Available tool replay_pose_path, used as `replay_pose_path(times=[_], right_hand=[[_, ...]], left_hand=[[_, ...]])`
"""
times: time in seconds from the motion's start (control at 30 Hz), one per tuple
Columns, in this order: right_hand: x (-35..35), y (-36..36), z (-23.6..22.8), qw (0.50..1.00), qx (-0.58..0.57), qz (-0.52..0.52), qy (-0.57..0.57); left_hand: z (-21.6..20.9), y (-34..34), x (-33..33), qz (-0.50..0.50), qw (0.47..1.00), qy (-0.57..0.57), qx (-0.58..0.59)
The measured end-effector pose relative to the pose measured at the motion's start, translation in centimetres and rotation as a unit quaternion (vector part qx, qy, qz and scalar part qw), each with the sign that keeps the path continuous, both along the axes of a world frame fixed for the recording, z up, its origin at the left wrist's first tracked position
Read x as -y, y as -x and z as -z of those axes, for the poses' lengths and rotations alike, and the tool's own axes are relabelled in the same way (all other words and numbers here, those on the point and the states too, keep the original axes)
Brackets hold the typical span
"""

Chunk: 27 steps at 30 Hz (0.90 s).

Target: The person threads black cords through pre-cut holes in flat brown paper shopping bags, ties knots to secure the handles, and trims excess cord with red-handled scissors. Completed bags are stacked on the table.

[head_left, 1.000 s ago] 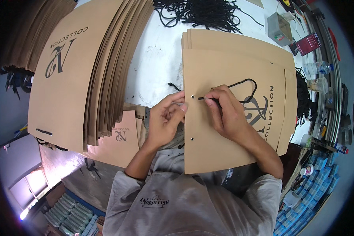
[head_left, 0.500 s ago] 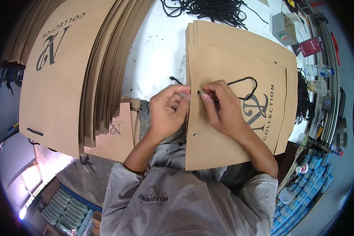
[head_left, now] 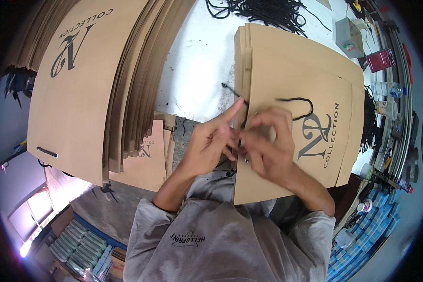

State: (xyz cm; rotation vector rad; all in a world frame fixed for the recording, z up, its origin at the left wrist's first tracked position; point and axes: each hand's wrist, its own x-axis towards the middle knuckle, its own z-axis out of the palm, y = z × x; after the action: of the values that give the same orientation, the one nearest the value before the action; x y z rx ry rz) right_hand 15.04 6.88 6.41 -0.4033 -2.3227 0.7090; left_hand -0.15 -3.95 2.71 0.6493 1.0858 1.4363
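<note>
A brown paper bag (head_left: pixel 286 174) with black print lies on a stack of bags in front of me. A black cord (head_left: pixel 310 104) loops over its face, and a knotted cord end (head_left: pixel 224 85) sticks out past its left edge. My left hand (head_left: pixel 212 143) is at that edge, index finger stretched out, the other fingers curled; what they hold is hidden. My right hand (head_left: pixel 272 145), smeared by motion, pinches a dark bit of cord at the edge, its fingertips meeting those of the left.
A tall stack of brown bags (head_left: pixel 80 108) stands at the left, the front one with a cord handle. Black cords (head_left: pixel 263 11) lie heaped at the back of the white table (head_left: pixel 188 66). A grey box (head_left: pixel 349 37) and blue packets (head_left: pixel 362 230) are at the right.
Both hands have moved down along the bag's left edge, away from the upper hole, and come together. My left index finger has straightened. The view has shifted slightly.
</note>
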Motion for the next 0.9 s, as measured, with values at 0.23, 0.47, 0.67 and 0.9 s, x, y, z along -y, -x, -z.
replay_pose_path(times=[0.23,0.47,0.67,0.9], right_hand=[[2.0,-0.9,-0.9,0.978,-0.044,-0.197,0.051],[1.5,-0.1,0.3,0.986,-0.013,-0.104,0.126],[0.7,-0.1,1.4,0.99,0.022,-0.09,0.102],[0.6,-0.2,1.6,0.987,0.023,-0.099,0.125]], left_hand=[[-0.4,-0.7,-0.4,-0.024,0.999,0.023,-0.03],[0.1,-0.6,-1.6,-0.054,0.993,0.078,-0.075],[0.2,-0.4,-1.6,-0.087,0.987,0.132,-0.027],[4.7,3.1,-3.6,-0.204,0.819,-0.045,-0.534]])
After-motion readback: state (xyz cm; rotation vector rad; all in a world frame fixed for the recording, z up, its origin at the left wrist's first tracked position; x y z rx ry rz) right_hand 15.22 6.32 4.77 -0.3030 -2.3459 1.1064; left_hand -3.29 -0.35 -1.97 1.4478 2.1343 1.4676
